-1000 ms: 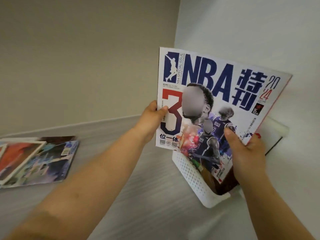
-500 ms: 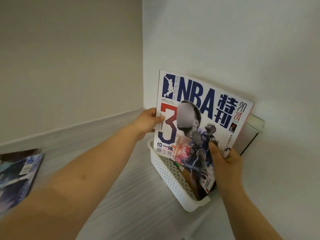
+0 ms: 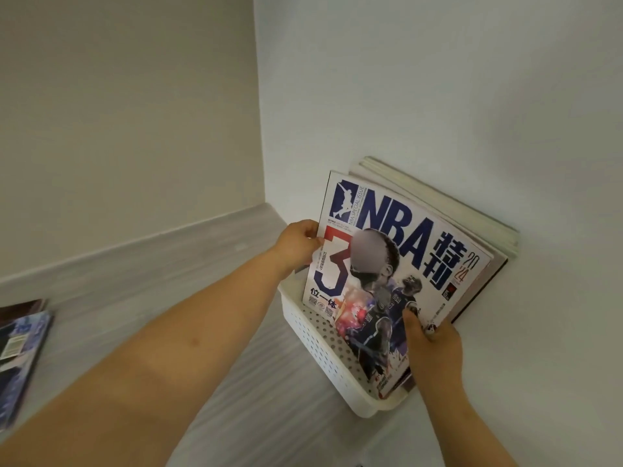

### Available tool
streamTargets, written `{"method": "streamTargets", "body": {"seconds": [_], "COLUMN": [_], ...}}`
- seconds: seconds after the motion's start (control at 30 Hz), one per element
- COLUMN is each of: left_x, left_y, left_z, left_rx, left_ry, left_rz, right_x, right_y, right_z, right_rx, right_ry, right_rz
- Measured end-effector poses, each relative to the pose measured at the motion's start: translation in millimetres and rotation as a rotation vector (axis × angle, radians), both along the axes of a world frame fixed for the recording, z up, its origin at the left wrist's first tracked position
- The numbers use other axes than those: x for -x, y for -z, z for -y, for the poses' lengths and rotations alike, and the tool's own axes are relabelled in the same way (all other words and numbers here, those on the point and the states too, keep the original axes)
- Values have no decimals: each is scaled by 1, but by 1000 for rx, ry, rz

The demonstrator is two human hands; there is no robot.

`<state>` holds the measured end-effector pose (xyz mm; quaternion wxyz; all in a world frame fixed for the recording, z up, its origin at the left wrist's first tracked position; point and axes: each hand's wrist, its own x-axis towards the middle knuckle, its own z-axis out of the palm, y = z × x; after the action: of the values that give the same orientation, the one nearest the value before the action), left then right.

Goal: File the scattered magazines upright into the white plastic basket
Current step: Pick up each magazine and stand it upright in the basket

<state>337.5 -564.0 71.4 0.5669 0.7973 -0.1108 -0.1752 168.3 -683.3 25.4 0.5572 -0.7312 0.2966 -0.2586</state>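
NBA magazine stands tilted in white perforated basket, lower edge inside, leaning back on filed magazines against the wall. Left hand pinches its left edge. Right hand grips lower right edge, thumb on cover. Loose magazines lie flat far left, well apart.

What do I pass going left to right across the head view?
Loose magazines → left hand → NBA magazine → filed magazines sticking out behind it. Basket and right hand overlap the NBA magazine, so omitted.
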Motion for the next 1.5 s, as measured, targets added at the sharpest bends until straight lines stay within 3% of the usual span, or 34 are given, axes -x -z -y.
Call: {"method": "streamTargets", "body": {"seconds": [0.17, 0.47, 0.73, 1.03, 1.23, 1.5], "left_x": [-1, 2, 20, 29, 46, 86], "left_y": [6, 8, 23, 25, 38, 68], "left_z": [13, 17, 26, 11, -58, -225], "left_rx": [66, 87, -35, -54, 5, -15], "left_ry": [-68, -130, 75, -35, -204, -571], "left_rz": [-9, -25, 46, 109, 194, 115], "right_x": [16, 20, 34, 45, 24, -30], "right_y": [2, -4, 3, 3, -2, 3], "right_z": [18, 26, 36, 22, -9, -111], "right_rx": [164, 334, 409, 454, 501, 507], "right_ry": [-66, 60, 119, -3, -229, -553], "right_rz": [-163, -78, -123, -26, 17, 30]}}
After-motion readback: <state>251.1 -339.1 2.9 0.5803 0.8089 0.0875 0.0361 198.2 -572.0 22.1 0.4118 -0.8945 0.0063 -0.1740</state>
